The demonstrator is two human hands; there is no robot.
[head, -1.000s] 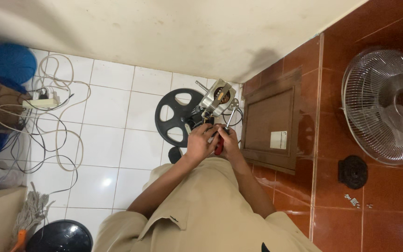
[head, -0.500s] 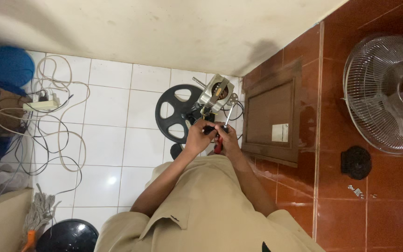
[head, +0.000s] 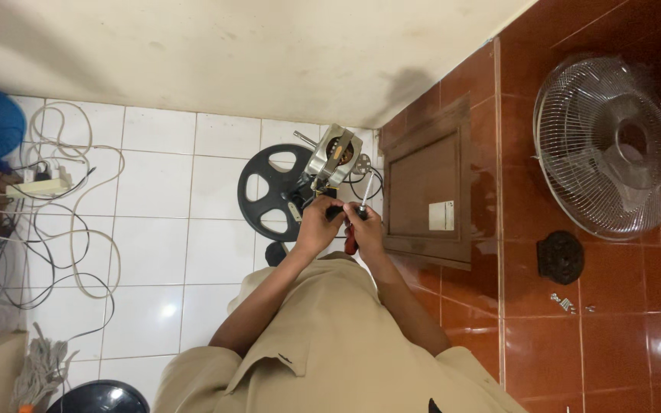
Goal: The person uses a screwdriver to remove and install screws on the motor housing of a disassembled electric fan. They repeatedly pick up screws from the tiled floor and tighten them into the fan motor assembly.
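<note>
Gripping a red-handled screwdriver [head: 355, 223], the right hand [head: 365, 229] has been kept at the fan motor [head: 333, 157]; the left hand [head: 320, 226] stays closed beside it.

Wire fan guard [head: 604, 145], tangled cables [head: 55, 222] — perhaps a bucket [head: 99, 398].

At the centre of the frame the left hand [head: 320, 227] and the right hand [head: 366, 228] meet just below a silvery metal fan motor [head: 333, 158]. The right hand grips a red-handled screwdriver [head: 355, 222]. Behind the motor lies a round black spoked fan base [head: 273, 193] on white floor tiles [head: 151, 229]. A wire fan guard [head: 604, 145] leans at the upper right, and tangled white cables [head: 63, 222] lie at the left.
</note>
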